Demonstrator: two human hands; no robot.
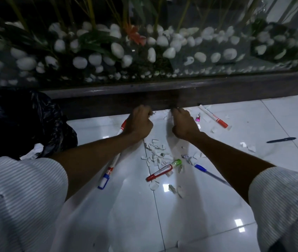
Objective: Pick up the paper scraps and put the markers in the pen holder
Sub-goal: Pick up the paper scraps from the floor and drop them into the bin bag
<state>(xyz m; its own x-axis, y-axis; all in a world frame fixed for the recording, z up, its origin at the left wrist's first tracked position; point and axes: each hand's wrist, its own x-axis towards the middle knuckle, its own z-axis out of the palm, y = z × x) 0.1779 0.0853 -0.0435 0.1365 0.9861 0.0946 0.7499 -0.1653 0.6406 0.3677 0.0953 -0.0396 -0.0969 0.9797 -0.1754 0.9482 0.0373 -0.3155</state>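
While both hands worked at the foot of the dark wooden plinth (162, 99), the left hand (139, 122) and right hand (184, 124) curled, seemingly pinching paper scraps (158, 155) there, markers (213, 116) lay nearby on the floor, labels unreadable.

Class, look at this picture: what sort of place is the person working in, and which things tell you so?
Probably an indoor lobby or office entrance. Clues: glossy white floor tiles, a glass-fronted planter holding white pebbles and plants, and its dark wooden base.
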